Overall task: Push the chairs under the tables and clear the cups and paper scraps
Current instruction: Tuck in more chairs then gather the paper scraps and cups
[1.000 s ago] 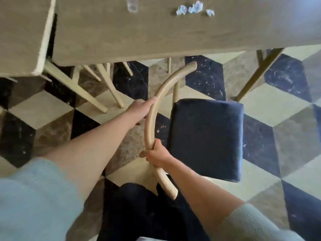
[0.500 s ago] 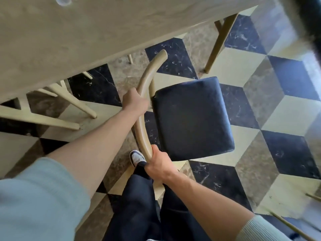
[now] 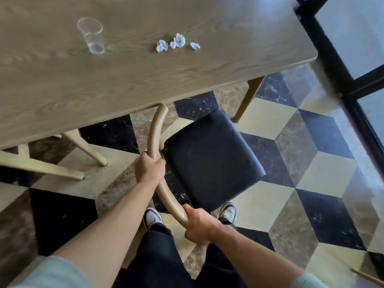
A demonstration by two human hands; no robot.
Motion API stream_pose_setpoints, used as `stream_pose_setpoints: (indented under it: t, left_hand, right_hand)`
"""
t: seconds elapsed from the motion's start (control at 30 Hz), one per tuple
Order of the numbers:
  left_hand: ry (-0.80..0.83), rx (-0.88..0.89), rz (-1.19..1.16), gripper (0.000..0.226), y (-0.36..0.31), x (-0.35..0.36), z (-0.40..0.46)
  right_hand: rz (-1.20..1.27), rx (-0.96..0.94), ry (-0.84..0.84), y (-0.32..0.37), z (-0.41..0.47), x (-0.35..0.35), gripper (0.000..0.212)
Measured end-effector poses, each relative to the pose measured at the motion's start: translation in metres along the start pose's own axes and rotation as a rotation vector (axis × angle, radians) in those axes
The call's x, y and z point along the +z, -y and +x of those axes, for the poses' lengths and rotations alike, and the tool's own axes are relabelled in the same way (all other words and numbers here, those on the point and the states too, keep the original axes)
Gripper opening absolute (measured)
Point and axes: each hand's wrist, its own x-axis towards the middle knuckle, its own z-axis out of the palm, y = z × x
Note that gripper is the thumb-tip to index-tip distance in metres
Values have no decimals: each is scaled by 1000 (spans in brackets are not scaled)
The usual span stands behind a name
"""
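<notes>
A wooden chair with a curved backrest and a dark cushioned seat stands beside the wooden table, turned at an angle, its seat out from under the top. My left hand grips the middle of the backrest. My right hand grips its near end. On the table stand a clear plastic cup and three crumpled white paper scraps.
Legs of another wooden chair show under the table at left. A table leg stands behind the seat. A black-framed glass partition runs along the right. My shoes stand on the chequered floor just behind the chair.
The chair has swung clockwise so its seat points more to the right. The view has tilted up, bringing the cup and scraps back in. Both hands have kept their grip.
</notes>
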Motion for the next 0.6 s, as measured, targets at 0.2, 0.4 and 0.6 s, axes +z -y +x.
stream_pose_setpoints:
  t: [0.2,0.4,0.6]
  left_hand:
    - [-110,-142,-125,36,-16,30,-29]
    - [-259,-373,-306,38,-29,92,-78]
    - [-289,-525,-475,37,-62,171,-117]
  right_hand:
    - [-114,-125,45,-54,1,-39,41]
    - [-375,-257,114,-138,-6,-112,39]
    - [-692,-343,116,-215,-9,-220,31]
